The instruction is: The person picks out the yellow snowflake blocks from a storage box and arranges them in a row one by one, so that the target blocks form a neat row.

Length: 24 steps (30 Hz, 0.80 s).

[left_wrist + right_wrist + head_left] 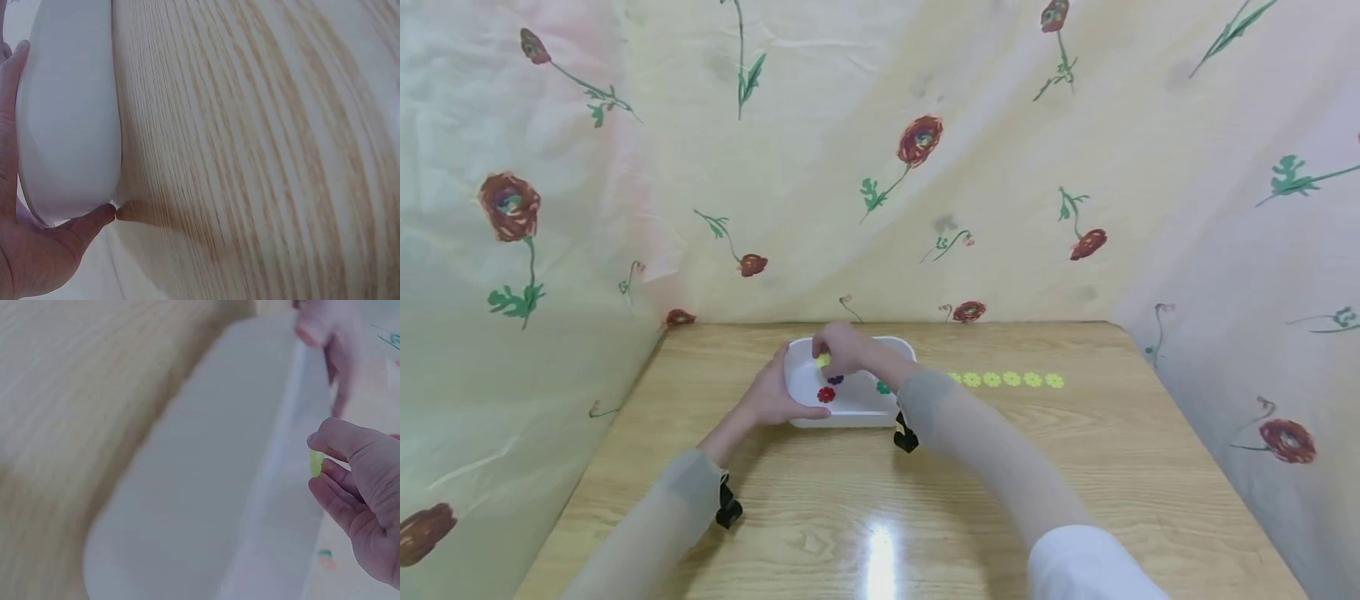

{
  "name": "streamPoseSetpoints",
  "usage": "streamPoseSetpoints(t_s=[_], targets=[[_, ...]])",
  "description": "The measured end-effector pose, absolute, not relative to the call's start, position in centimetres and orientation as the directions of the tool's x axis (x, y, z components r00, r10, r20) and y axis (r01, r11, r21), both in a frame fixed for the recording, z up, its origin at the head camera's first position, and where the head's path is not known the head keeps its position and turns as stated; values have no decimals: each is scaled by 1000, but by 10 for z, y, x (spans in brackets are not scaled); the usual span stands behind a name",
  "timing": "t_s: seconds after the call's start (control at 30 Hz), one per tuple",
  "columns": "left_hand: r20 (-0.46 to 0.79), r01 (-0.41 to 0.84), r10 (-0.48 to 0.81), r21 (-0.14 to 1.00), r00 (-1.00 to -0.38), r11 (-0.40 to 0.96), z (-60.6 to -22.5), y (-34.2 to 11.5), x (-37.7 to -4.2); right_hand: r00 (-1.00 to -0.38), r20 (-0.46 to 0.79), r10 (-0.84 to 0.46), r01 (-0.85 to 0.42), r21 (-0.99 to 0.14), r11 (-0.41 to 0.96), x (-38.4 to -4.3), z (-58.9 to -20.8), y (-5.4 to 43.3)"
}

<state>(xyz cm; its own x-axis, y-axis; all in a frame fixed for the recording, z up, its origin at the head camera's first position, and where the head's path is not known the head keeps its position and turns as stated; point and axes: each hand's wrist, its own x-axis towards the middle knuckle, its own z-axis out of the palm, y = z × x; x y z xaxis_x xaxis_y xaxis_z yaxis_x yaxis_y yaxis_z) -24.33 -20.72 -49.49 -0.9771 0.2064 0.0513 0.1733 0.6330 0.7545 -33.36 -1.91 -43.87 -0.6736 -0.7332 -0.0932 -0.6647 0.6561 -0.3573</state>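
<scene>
A white plastic tub stands toward the back of the table. My left hand grips its left end, with the thumb along the near side; the left wrist view shows the hand around the tub's end. Over the tub, my right hand pinches a small yellow flower-shaped piece between thumb and fingertips. Inside the tub lie a red flower piece, a dark purple one and a green one. The right forearm hides part of the tub's right end.
To the right of the tub, several yellow flower pieces lie in a straight row, its left end partly behind the right forearm. The wooden table meets a flower-printed cloth at the back and sides.
</scene>
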Motion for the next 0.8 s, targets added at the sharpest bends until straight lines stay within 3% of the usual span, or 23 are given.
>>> streamPoseSetpoints(t_s=[0.4, 0.8], targets=[[52, 163, 200, 790, -978, 592, -492, -206, -244, -744, -59, -666, -620, -311, 720, -361, -405, 43], [69, 179, 204, 784, -977, 595, -498, -204, -246, -772, -49, -633, -596, -287, 750, -372, -392, 109]])
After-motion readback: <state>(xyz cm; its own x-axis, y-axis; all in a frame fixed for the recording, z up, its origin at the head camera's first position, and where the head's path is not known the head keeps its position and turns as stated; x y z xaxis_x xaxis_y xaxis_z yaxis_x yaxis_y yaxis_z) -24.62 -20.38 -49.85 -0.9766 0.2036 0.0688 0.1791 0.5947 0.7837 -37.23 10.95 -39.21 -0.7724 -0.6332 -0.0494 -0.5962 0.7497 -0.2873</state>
